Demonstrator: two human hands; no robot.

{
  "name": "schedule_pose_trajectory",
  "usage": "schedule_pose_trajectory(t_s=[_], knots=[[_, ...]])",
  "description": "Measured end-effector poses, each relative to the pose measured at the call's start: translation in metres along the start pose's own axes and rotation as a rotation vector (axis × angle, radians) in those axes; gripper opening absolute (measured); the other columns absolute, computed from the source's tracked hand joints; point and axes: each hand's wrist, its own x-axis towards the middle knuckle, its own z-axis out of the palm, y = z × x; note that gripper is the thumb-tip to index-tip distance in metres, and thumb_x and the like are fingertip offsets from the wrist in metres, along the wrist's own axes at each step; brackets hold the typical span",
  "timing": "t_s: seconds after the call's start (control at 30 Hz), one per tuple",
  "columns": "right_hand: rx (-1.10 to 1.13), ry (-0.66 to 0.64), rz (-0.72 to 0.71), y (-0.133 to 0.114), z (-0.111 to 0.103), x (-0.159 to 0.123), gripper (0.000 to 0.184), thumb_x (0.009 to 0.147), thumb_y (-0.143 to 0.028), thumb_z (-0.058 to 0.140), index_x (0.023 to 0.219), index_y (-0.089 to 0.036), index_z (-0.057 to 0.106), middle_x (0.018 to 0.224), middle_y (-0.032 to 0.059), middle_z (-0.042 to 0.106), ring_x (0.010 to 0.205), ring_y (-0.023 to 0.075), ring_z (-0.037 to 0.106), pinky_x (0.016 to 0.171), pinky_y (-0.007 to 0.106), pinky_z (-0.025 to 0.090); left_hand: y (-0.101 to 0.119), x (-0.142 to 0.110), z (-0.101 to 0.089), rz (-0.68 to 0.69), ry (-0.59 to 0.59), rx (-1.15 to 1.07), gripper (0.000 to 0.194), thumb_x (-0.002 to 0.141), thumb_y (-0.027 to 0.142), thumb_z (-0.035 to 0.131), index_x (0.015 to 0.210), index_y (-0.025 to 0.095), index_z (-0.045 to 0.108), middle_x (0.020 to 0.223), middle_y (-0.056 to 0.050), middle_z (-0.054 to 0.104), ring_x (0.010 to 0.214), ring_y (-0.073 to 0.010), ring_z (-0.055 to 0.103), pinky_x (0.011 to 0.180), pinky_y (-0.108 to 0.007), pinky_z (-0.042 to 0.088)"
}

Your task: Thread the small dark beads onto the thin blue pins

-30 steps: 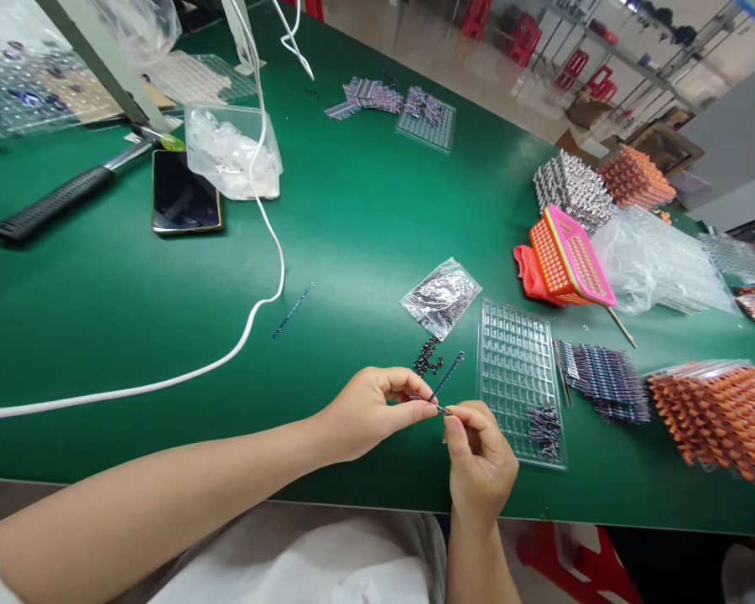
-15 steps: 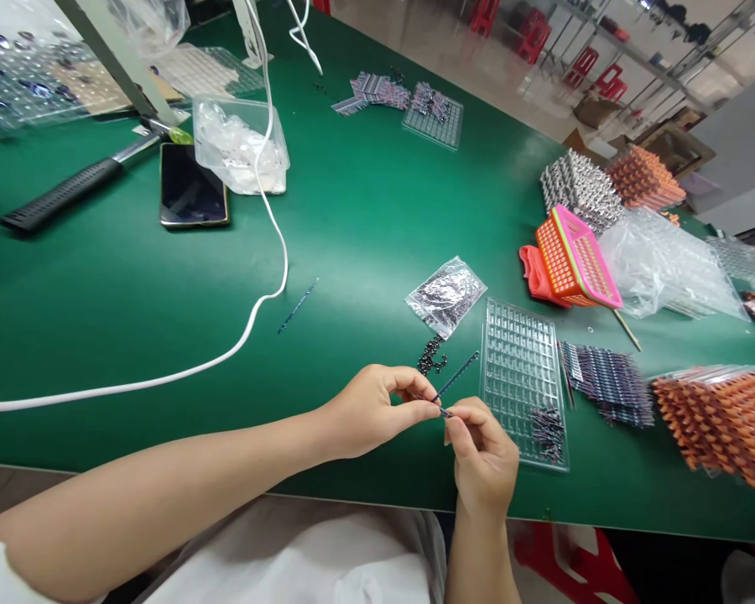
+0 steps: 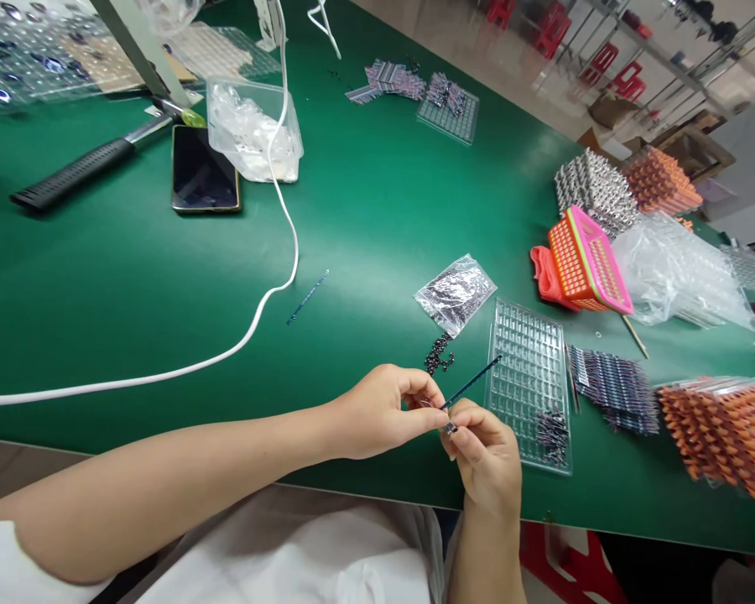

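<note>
Blue strip [image 3: 475, 381] nearer tray [image 3: 523, 361], pinched in left fingers [image 3: 444, 409]; dark piece [image 3: 450, 428] in right fingers [image 3: 454, 424].

Plain white shirt [image 3: 289, 554]

Loose creases run through the white fabric below the table's [image 3: 164, 327] near edge. The left sleeve [image 3: 25, 558] is short and white, ending in a curved hem; the left hand [image 3: 381, 413] and right hand [image 3: 496, 466] are bare

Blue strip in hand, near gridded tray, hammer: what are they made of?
Strip: thin, straight, faint sheen; maybe plastic or coated metal, can't tell.
Tray: clear, glossy molded plastic, likely; green shows through its pockets.
Hammer: grip matte black, textured, probably rubber; shaft bright grey, likely metal.
</note>
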Motion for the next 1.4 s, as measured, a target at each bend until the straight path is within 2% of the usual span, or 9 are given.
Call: schedule_pose_trajectory(t_s=[0.2, 0.9, 1.17, 1.4], knots=[[-0.020, 0.008, 0.025, -0.0010, 0.0003, 0.0006, 0.014, 0.081, -0.033, 0.076, 0.080, -0.020, 0.072, 0.072, 0.0007, 0.057, 0.055, 0.0109, 0.051, 0.043, 0.022, 0.040, -0.0006, 0.0002, 0.0002, -0.004, -0.009, -0.008, 0.015, 0.079, 0.029, 0.066, 0.079, 0.014, 0.067, 0.075, -0.001, 0.065, 0.072, -0.0147, 0.057, 0.068, -0.025, 0.045], [-0.067, 0.014, -0.009, -0.0003, -0.0002, -0.0026, 0.008, 0.087, -0.028, 0.069, 0.087, -0.022, 0.073, 0.075, 0.0005, 0.058, 0.056, 0.0109, 0.052, 0.048, 0.024, 0.040, 0.0018, -0.0006, 0.0019, -0.023, 0.043, -0.019, 0.013, 0.076, 0.028, 0.066, 0.074, 0.015, 0.064, 0.071, -0.001, 0.064, 0.071, -0.0153, 0.058, 0.067, -0.026, 0.047], [-0.134, 0.065, -0.008, 0.0003, 0.0003, -0.0022, 0.014, 0.084, -0.033, 0.070, 0.082, -0.019, 0.071, 0.073, 0.0012, 0.058, 0.053, 0.0111, 0.052, 0.046, 0.025, 0.041, 0.0022, -0.0006, 0.0023, -0.018, 0.064, -0.001, 0.013, 0.077, 0.029, 0.065, 0.074, 0.016, 0.064, 0.072, -0.002, 0.065, 0.072, -0.0161, 0.058, 0.068, -0.026, 0.047], [-0.124, 0.053, -0.002, -0.0007, 0.0015, -0.0024, 0.013, 0.086, -0.032, 0.069, 0.084, -0.019, 0.071, 0.074, 0.0011, 0.058, 0.054, 0.0108, 0.052, 0.047, 0.025, 0.041, -0.0009, -0.0001, 0.0035, -0.019, 0.071, -0.010, 0.013, 0.077, 0.029, 0.065, 0.075, 0.016, 0.064, 0.073, -0.001, 0.064, 0.072, -0.0157, 0.057, 0.068, -0.026, 0.047]])
